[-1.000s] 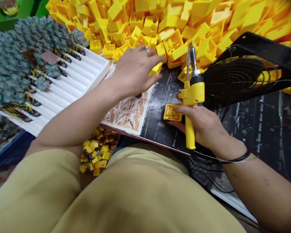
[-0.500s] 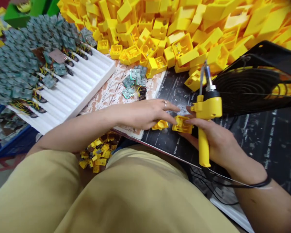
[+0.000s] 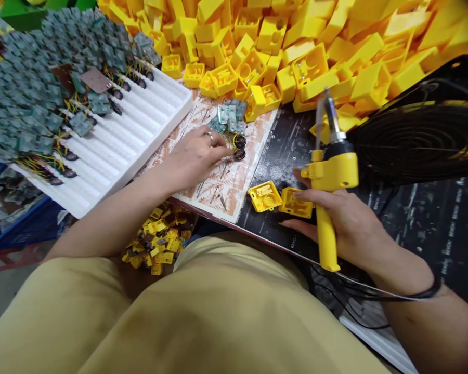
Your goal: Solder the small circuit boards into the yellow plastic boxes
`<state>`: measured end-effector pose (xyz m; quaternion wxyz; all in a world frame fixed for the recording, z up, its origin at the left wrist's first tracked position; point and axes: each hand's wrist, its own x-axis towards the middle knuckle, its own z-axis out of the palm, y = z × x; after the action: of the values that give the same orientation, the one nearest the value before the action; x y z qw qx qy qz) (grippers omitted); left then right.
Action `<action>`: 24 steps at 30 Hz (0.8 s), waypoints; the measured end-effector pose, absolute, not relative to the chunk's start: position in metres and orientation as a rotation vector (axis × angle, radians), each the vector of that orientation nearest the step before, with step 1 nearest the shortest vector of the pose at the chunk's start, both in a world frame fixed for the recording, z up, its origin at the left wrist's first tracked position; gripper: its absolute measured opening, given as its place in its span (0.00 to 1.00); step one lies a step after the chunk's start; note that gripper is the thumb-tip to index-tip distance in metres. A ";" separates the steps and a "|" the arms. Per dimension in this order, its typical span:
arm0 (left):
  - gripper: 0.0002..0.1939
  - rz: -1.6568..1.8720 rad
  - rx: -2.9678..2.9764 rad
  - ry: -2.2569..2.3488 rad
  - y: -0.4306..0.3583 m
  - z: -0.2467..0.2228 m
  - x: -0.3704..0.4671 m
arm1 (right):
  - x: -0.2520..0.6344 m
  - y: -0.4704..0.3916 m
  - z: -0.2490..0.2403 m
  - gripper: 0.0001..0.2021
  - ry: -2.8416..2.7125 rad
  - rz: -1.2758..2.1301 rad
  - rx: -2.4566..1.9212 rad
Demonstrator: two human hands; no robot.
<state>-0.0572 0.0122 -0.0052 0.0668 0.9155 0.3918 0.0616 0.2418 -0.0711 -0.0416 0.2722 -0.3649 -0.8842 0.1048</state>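
My left hand (image 3: 197, 153) reaches over a small pile of green circuit boards (image 3: 234, 114). Its fingers are drawn together at the black round wired parts (image 3: 239, 148) joined to one board; the exact grip is partly hidden. In my right hand (image 3: 349, 221) sits a yellow soldering gun (image 3: 331, 174), tip pointing away from me. The right thumb and fingers also reach around an open yellow housing (image 3: 296, 201) on the black bench. Just left of it lies a second open yellow housing half (image 3: 264, 197), its inside facing up.
A white ridged foam tray (image 3: 140, 132) carries many wired boards (image 3: 27, 98) on the left. Yellow housings (image 3: 226, 78) are heaped at the back. A black fan-like guard (image 3: 413, 135) stands at right. More yellow pieces (image 3: 159, 241) lie below the bench edge.
My left hand has moved left from the yellow housings to the circuit boards. The left housing half now lies uncovered. My right hand keeps the soldering gun in nearly the same place.
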 end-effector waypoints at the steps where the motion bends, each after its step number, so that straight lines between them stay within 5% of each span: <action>1: 0.14 0.121 2.777 1.197 0.018 -0.006 -0.059 | 0.236 -0.067 -0.040 0.24 -2.402 0.288 -0.941; 6: 0.11 0.256 2.703 1.296 0.015 -0.010 -0.069 | 0.212 -0.055 -0.039 0.16 -2.443 0.255 -0.809; 10: 0.10 0.510 2.562 1.290 -0.007 -0.011 -0.078 | 0.212 -0.062 -0.043 0.20 -2.339 0.085 -1.014; 24: 0.11 0.410 2.878 0.779 -0.009 -0.034 -0.046 | 0.212 -0.076 -0.041 0.25 -2.254 0.129 -1.056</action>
<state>-0.0459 -0.0089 -0.0338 0.0662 0.9542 0.2582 0.1360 0.2116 -0.0759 -0.0414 0.3187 -0.4017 -0.8571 0.0492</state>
